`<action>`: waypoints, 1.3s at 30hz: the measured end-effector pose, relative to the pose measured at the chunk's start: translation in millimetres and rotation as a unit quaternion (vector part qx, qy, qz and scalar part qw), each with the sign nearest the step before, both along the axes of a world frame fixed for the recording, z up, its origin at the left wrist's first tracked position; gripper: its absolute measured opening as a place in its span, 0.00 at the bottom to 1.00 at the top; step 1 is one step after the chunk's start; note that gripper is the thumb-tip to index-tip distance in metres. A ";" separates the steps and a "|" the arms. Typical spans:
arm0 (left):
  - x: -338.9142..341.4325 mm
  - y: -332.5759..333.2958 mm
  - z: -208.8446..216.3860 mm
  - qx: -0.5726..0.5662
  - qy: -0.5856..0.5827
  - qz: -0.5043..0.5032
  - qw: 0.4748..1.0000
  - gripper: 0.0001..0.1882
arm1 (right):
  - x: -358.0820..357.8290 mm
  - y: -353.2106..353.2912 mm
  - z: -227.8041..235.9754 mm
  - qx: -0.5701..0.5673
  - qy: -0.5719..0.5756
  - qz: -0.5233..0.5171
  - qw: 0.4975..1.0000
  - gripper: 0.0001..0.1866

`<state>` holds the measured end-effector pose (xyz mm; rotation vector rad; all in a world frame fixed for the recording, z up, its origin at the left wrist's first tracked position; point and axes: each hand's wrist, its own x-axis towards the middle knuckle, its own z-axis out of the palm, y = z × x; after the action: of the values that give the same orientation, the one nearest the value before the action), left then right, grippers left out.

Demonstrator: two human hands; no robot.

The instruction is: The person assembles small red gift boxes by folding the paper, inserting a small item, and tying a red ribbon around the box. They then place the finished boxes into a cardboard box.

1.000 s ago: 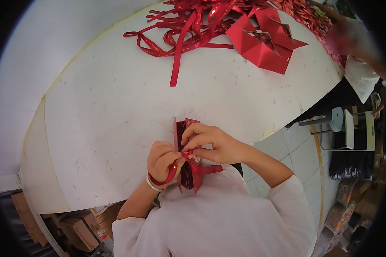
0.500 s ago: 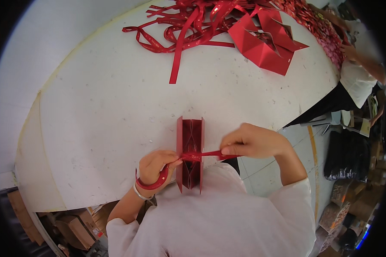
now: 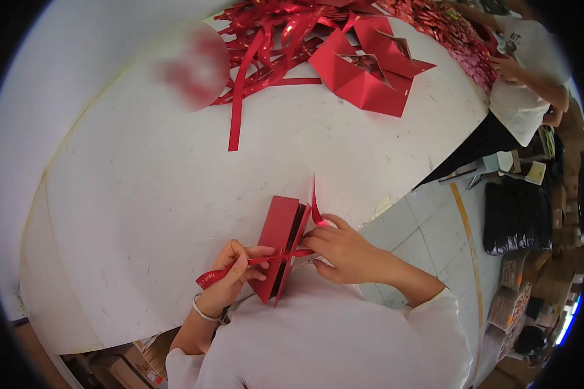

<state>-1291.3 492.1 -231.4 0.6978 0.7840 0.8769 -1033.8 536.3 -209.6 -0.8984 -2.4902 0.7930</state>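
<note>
A narrow red paper gift bag [image 3: 274,232] stands tilted at the table's near edge, its two sides drawn close with a dark gap between. Across its opening runs a red ribbon [image 3: 209,279] with pale print. To the left of the bag, my left hand [image 3: 226,275] pinches one stretch of this ribbon, thumb on top, with fingers against the bag's side. On the other side, my right hand [image 3: 347,253] has curled fingers on the ribbon close to the bag's edge. A loose ribbon tail sticks up above that hand.
Tangled red ribbons [image 3: 240,97] lie at the far side of the white table [image 3: 143,194], beside folded red bags [image 3: 376,84]. Shiny red shredded filler [image 3: 448,39] is heaped at the far right. A co-worker [image 3: 525,78] stands there. Black bundles [image 3: 516,217] and boxes are on the floor.
The bag has tilted and its sides have come closer together. My right hand has moved in toward the bag; the ribbon tail now stands up. A blurred round patch appears at upper left.
</note>
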 end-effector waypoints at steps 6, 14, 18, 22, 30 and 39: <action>8.3 4.9 7.4 0.078 0.039 -0.033 0.996 0.09 | -26.4 -1.1 17.8 -0.258 0.093 -0.037 0.961 0.08; 4.4 -13.8 -3.5 0.108 0.063 0.071 0.990 0.09 | -23.8 7.2 -6.0 -0.410 0.249 -0.089 0.873 0.12; -8.7 -8.9 -6.1 0.129 0.136 0.079 0.979 0.08 | -22.3 13.4 -8.2 -0.458 0.272 -0.092 0.841 0.13; -10.5 -4.5 -13.4 0.059 0.170 0.062 0.982 0.09 | -25.8 9.4 -7.3 -0.492 0.279 -0.082 0.821 0.14; -23.9 5.0 0.7 -0.054 0.155 0.054 0.985 0.09 | -26.5 19.4 -5.7 -0.060 0.153 0.003 0.986 0.06; -73.8 12.2 5.9 -0.092 0.048 0.225 0.969 0.06 | -37.3 22.9 -25.2 -0.034 0.213 0.113 0.970 0.06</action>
<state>-1365.1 504.3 -225.5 0.4038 1.1215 1.1662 -1071.1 559.2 -234.8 -0.4079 -2.2120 1.0273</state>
